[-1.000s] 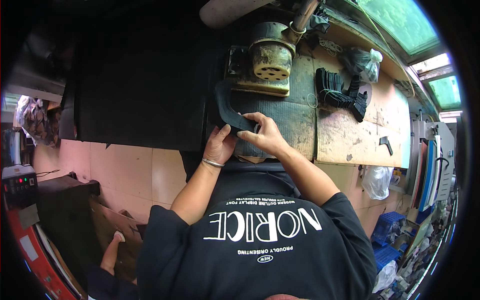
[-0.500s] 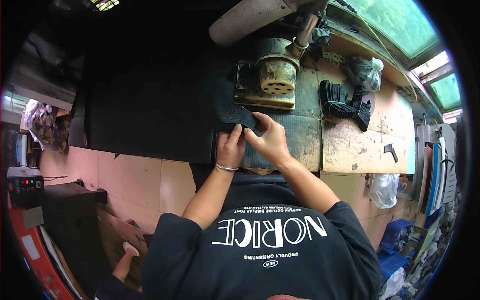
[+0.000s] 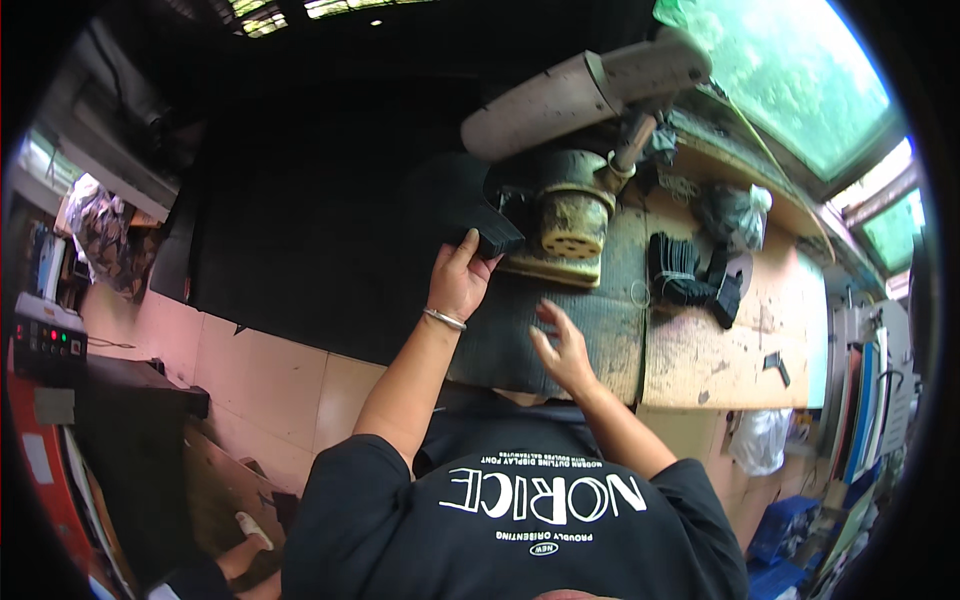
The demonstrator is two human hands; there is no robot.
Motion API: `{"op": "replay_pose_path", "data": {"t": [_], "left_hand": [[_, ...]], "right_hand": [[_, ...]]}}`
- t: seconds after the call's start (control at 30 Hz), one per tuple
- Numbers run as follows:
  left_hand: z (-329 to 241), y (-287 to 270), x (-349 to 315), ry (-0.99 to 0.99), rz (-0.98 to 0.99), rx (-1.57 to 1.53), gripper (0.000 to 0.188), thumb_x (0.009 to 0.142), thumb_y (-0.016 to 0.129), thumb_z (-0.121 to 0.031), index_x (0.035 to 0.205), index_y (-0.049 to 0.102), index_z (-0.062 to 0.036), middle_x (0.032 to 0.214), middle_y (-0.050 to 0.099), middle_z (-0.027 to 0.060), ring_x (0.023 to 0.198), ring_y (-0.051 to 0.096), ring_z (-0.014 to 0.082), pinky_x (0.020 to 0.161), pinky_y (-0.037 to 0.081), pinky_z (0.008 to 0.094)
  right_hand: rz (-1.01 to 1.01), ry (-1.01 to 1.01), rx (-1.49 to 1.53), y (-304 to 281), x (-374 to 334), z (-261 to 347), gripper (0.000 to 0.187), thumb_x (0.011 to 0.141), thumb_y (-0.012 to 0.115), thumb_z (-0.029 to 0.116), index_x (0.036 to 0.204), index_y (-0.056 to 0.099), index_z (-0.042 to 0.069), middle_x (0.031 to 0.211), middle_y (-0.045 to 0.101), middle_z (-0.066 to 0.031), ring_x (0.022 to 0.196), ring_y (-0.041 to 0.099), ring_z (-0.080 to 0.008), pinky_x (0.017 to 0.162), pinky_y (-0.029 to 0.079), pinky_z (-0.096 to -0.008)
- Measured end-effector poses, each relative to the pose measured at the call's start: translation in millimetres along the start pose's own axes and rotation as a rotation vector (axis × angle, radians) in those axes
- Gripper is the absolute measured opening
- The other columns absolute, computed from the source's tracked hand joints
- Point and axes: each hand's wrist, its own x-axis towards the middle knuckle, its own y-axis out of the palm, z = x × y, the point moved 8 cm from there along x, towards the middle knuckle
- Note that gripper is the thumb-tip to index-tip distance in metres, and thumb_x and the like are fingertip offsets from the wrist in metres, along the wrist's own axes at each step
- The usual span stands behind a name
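A stack of thin, flat black pieces (image 3: 493, 236) is gripped by my left hand (image 3: 460, 280), with the thumb on top near its front edge. The stack reaches up beside the base of a stained machine with a round, perforated cream housing (image 3: 574, 228). Its far part blends into the dark tabletop. Apart from the stack, my right hand (image 3: 563, 350) hovers over the dark worn cardboard in front of the machine. Its fingers are spread and hold nothing.
A tied bundle of black pieces (image 3: 682, 272) lies at right on brown cardboard (image 3: 690, 375), with a small black L-shaped piece (image 3: 776, 368) nearer me. A grey plastic bag (image 3: 738, 215) sits behind. A thick pale tube (image 3: 545, 105) overhangs the machine. Black sheeting (image 3: 310, 230) covers the left side.
My right hand has let go of the stack and drawn back to the right, its fingers opening. My left hand keeps the stack, now turned beside the machine. The view has shifted.
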Motion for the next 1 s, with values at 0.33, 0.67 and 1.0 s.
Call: {"op": "replay_pose_path", "data": {"t": [0.33, 0.67, 1.0], "left_hand": [[-6.6, 12.2, 71.4, -0.04, 0.027, 0.034, 0.02, 0.097, 0.055, -0.009, 0.115, 0.058, -0.0015, 0.116, 0.063, 0.0116, 0.109, 0.062, 0.025, 0.095, 0.05, 0.0436], [2.8, 40.9, 79.3, -0.081, 0.051, 0.079, 0.016, 0.097, 0.057, -0.011, 0.109, 0.058, -0.0014, 0.11, 0.066, 0.0102, 0.101, 0.065, 0.0194, 0.088, 0.054, 0.0363], [11.6, 29.5, 71.2, -0.112, 0.04, 0.063, 0.02, 0.097, 0.055, -0.009, 0.115, 0.056, 0.0001, 0.111, 0.065, 0.0114, 0.101, 0.065, 0.0216, 0.089, 0.055, 0.0397]], "right_hand": [[0.061, -0.324, -0.338, 13.1, -30.8, -16.1, 0.033, 0.077, 0.063, 0.0, 0.11, 0.062, 0.003, 0.118, 0.062, -0.0147, 0.106, 0.058, -0.0344, 0.093, 0.047, -0.0417], [0.064, -0.317, -0.329, 11.5, -28.9, -16.9, 0.034, 0.077, 0.062, 0.0, 0.11, 0.063, 0.003, 0.118, 0.062, -0.015, 0.107, 0.058, -0.035, 0.093, 0.048, -0.0413], [0.073, -0.311, -0.339, 12.6, -30.6, -19.7, 0.035, 0.076, 0.062, 0.001, 0.112, 0.062, 0.004, 0.12, 0.061, -0.0134, 0.108, 0.057, -0.0342, 0.094, 0.047, -0.0414]]}}
